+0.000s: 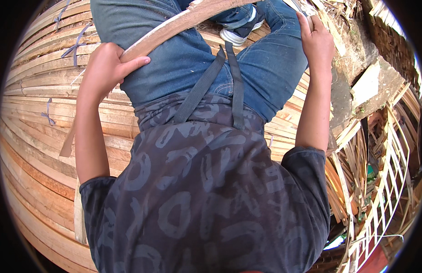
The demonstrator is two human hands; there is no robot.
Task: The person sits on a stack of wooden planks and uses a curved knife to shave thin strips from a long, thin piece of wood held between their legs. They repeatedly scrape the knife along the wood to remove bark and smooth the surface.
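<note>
Left hand (pixel 106 66) clamped on 1 wooden strip (pixel 177 32) | strip arcs up-right from that grip, over jeans (pixel 163 73) | right hand (pixel 318 43) curled, cannot tell on what | tied slats (pixel 42 79) left of left grip

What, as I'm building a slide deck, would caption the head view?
Left hand gripping a curved wooden strip above blue jeans, right hand at upper right, tied wooden slats at left.

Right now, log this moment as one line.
left hand: gripping curved wood strip over jeans | right hand: holding gray object, partly out of frame | planks: at left
</note>
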